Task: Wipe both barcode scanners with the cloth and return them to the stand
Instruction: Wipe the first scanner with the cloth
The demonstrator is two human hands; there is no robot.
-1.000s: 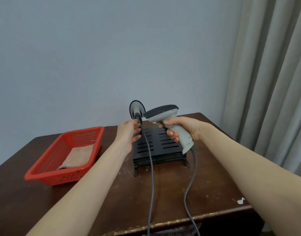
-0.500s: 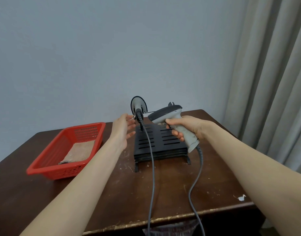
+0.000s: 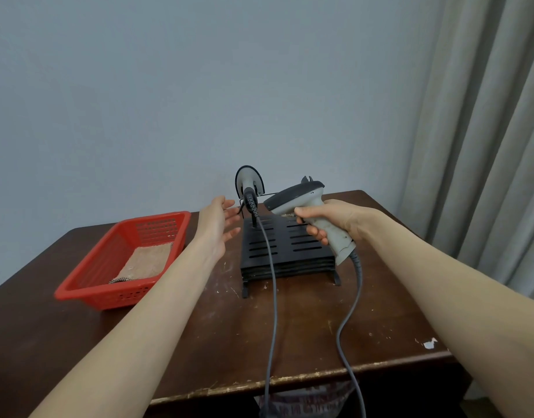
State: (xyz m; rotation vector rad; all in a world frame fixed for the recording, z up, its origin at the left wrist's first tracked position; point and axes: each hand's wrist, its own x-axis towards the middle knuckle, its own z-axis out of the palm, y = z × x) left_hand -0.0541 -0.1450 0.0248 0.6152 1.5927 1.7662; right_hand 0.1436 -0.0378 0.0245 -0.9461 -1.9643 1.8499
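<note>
Dark wood table (image 3: 320,342); red basket (image 3: 87,285) at its left holds the cloth (image 3: 148,262). Black slotted stand (image 3: 286,251) carries the docked scanner (image 3: 249,182) at its back. Right hand (image 3: 335,221) grips the grey scanner (image 3: 292,196) by its handle, above the stand. Left hand (image 3: 217,227) hovers beside, fingers spread, empty. Best: fetch cloth left-handed, hold grey scanner steady, mind the cords (image 3: 273,297).

Single head cam, wide-angle, sitting above the near edge of the table (image 3: 305,327), looking forward and down, facing the wall (image 3: 169,86). Stand (image 3: 308,257) sitting mid-frame, near. Forearms (image 3: 157,312) running in from both bottom corners. Curtain (image 3: 486,146) filling the right edge.
</note>
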